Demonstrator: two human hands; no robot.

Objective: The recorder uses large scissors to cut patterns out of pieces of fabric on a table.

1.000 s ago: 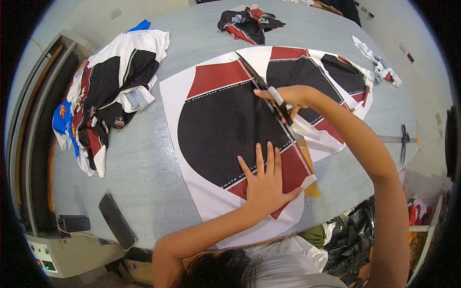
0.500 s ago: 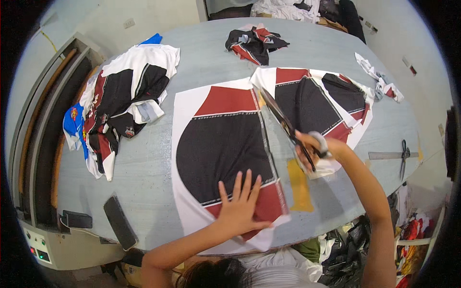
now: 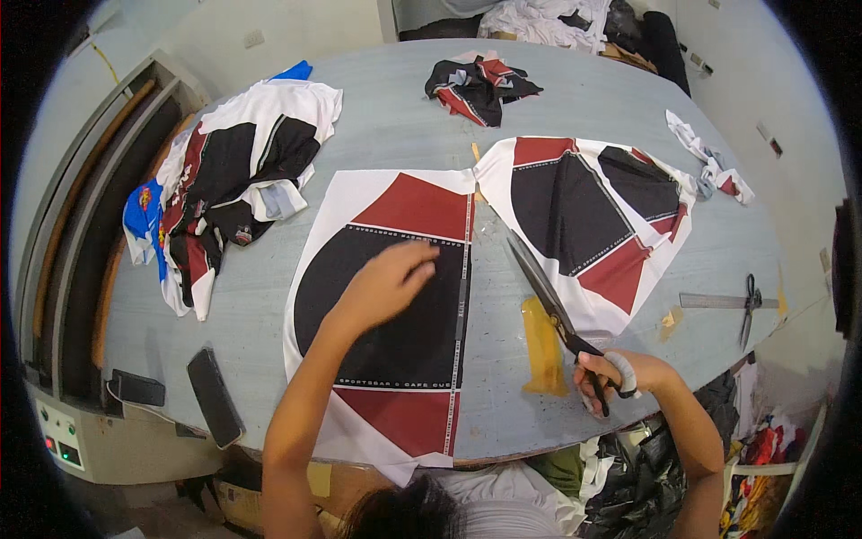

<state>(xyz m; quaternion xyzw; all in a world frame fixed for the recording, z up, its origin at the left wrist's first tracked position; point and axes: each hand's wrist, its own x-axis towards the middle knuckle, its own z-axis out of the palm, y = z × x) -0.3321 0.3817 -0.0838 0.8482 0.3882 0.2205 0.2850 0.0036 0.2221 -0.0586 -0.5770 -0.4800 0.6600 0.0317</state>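
A pair of large scissors (image 3: 544, 289) with dark handles, one loop wrapped in white, is in my right hand (image 3: 615, 382). Its blades look together and point away to the left, in the gap between two cloth pieces. The left piece, a printed fabric panel (image 3: 395, 314) in black, dark red and white, lies flat before me. Over its black middle is my left hand (image 3: 386, 280), fingers loosely bent and apart, holding nothing; whether it touches the cloth is hard to tell. A second, wrinkled fabric panel (image 3: 557, 216) lies to the right, meeting the first at a white corner.
Piled cloth pieces (image 3: 242, 171) lie at left, with a small heap (image 3: 480, 90) at the far side and scraps (image 3: 714, 162) at far right. A steel ruler (image 3: 718, 301) and small dark scissors (image 3: 749, 310) rest at right. Yellow tape (image 3: 543, 346) and a phone (image 3: 215, 395) are nearer me.
My left hand has lifted from the panel's near end and moved up and left. My right hand drew the scissors back toward me. The left panel has shifted left and lies straighter, apart from the right one.
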